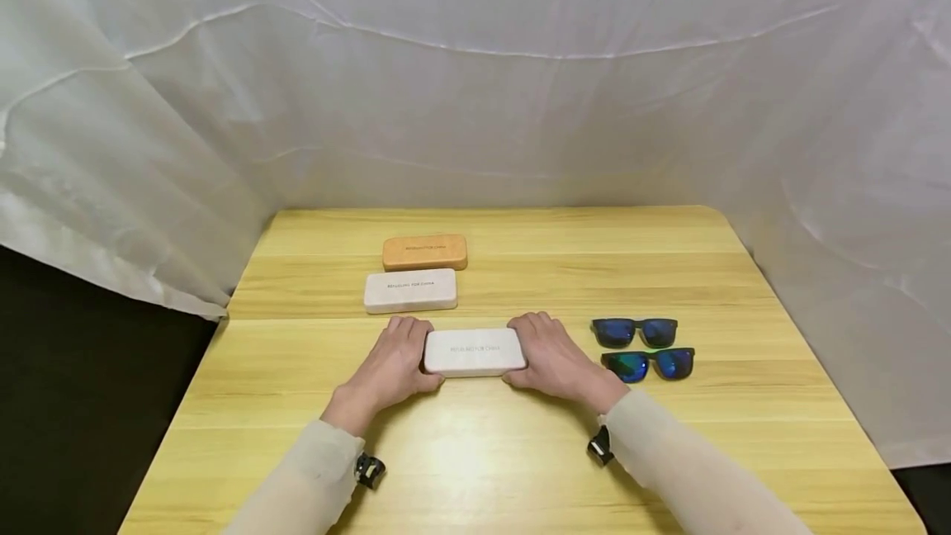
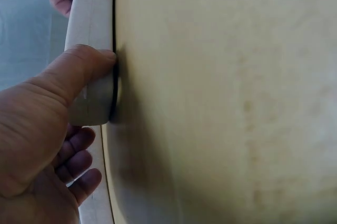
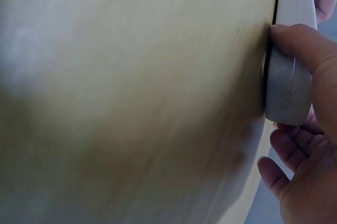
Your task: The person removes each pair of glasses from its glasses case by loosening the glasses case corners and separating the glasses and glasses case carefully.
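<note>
A white glasses case [image 1: 475,352] with small printed lettering lies flat on the table in the head view, its lid closed. My left hand [image 1: 395,362] grips its left end, thumb at the near side and fingers toward the far side. At the opposite end my right hand [image 1: 553,356] holds it the same way. In the left wrist view the thumb presses on the case's side [image 2: 90,24], low near the tabletop. The right wrist view shows the other thumb against the case [image 3: 289,82], across its seam.
Behind the hands, to the left, lie a second white glasses case [image 1: 411,291] and an orange one [image 1: 425,252]. Two pairs of dark sunglasses, one farther [image 1: 634,333] and one nearer [image 1: 648,364], lie right of my right hand. White curtains [image 1: 475,106] surround the wooden table [image 1: 475,469].
</note>
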The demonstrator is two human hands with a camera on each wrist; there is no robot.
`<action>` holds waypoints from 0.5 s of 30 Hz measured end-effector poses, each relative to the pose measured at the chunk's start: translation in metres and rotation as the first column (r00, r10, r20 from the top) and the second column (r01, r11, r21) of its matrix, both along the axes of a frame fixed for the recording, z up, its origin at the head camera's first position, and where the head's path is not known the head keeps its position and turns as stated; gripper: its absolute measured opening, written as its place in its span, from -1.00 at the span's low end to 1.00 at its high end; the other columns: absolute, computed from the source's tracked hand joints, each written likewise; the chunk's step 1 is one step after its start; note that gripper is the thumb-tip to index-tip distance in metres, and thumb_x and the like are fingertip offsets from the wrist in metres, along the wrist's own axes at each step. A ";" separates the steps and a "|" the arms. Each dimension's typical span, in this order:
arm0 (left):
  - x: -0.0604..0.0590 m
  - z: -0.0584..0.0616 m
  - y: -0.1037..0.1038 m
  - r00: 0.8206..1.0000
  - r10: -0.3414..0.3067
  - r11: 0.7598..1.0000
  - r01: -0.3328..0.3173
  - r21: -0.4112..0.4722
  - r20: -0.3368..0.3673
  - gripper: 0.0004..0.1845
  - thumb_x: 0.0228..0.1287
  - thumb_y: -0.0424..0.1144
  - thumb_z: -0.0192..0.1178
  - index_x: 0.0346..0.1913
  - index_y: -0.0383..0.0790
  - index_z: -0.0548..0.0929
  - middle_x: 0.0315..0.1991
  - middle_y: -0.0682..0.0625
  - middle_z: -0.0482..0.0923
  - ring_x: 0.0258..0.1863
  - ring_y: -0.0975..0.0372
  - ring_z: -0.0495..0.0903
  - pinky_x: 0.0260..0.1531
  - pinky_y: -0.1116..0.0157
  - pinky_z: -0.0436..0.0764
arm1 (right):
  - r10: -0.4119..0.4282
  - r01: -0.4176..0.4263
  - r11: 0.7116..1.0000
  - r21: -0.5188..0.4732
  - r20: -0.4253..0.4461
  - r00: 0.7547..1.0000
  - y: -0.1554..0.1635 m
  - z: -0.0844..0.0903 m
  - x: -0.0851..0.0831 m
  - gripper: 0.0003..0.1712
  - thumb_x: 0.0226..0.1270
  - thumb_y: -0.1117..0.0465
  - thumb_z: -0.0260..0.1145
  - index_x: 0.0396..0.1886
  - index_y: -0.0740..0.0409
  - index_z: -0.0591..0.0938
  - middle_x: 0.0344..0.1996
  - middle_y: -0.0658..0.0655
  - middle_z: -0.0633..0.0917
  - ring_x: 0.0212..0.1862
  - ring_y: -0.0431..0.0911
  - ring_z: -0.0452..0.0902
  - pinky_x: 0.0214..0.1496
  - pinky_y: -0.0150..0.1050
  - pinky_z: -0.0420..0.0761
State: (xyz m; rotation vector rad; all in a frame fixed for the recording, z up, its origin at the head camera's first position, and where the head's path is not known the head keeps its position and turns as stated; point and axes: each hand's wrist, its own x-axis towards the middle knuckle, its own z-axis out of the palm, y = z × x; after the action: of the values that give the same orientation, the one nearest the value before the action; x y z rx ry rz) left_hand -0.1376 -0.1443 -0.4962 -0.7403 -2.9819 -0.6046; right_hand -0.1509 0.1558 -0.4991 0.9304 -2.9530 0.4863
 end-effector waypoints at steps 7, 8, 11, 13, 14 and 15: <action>0.004 -0.006 -0.001 1.000 -0.002 0.998 0.002 0.057 0.009 -0.20 0.03 0.00 0.64 0.23 -0.34 0.50 0.07 -0.17 0.57 0.07 -0.01 0.43 0.18 0.05 0.46 | -0.007 0.007 1.000 -0.004 -0.033 0.999 0.004 -0.003 0.005 -0.07 0.17 -0.24 0.61 0.33 0.23 0.49 0.14 0.20 0.64 0.14 0.09 0.53 0.17 0.07 0.52; 0.004 -0.006 -0.001 1.000 0.000 0.998 -0.001 0.066 0.015 -0.19 0.03 -0.01 0.64 0.24 -0.33 0.49 0.08 -0.16 0.57 0.08 -0.01 0.43 0.20 0.05 0.45 | -0.007 0.007 1.000 -0.001 -0.051 0.999 0.005 -0.004 0.006 -0.06 0.16 -0.25 0.61 0.33 0.22 0.50 0.15 0.19 0.64 0.15 0.10 0.54 0.16 0.07 0.53; 0.005 -0.008 -0.002 1.000 0.004 0.996 -0.006 0.085 0.027 -0.18 0.05 -0.02 0.64 0.28 -0.33 0.48 0.12 -0.16 0.57 0.12 -0.01 0.42 0.22 0.06 0.45 | 0.003 -0.001 1.000 0.013 -0.124 0.992 0.006 -0.005 0.008 -0.06 0.13 -0.27 0.62 0.31 0.21 0.52 0.16 0.20 0.64 0.14 0.11 0.55 0.12 0.06 0.54; 0.006 -0.009 -0.003 1.000 0.006 0.996 -0.008 0.092 0.031 -0.17 0.07 -0.02 0.63 0.30 -0.34 0.48 0.13 -0.16 0.57 0.13 -0.01 0.42 0.22 0.05 0.45 | 0.016 -0.012 1.000 0.025 -0.165 0.986 0.007 -0.005 0.009 -0.08 0.12 -0.29 0.62 0.28 0.20 0.54 0.15 0.19 0.64 0.12 0.12 0.56 0.09 0.04 0.53; 0.006 -0.010 -0.003 1.000 0.008 0.995 -0.010 0.095 0.029 -0.17 0.07 -0.02 0.63 0.31 -0.34 0.49 0.14 -0.16 0.57 0.13 -0.02 0.42 0.22 0.05 0.45 | 0.023 -0.018 0.999 0.029 -0.183 0.983 0.007 -0.005 0.009 -0.08 0.12 -0.29 0.62 0.27 0.20 0.55 0.15 0.19 0.64 0.11 0.12 0.56 0.09 0.03 0.53; 0.007 -0.011 -0.004 1.000 0.008 0.995 -0.011 0.095 0.027 -0.17 0.07 -0.02 0.63 0.31 -0.34 0.49 0.14 -0.17 0.57 0.13 -0.02 0.42 0.22 0.04 0.44 | 0.030 -0.023 0.999 0.037 -0.198 0.980 0.007 -0.005 0.010 -0.08 0.11 -0.30 0.62 0.27 0.20 0.56 0.15 0.19 0.64 0.11 0.12 0.56 0.08 0.03 0.53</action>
State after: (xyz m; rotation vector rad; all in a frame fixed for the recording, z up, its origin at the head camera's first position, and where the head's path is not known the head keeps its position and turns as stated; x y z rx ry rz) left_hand -0.1308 -0.1480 -0.5067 -0.7167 -2.9541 -0.7561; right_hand -0.1413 0.1627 -0.5042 0.9617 -2.7808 0.3222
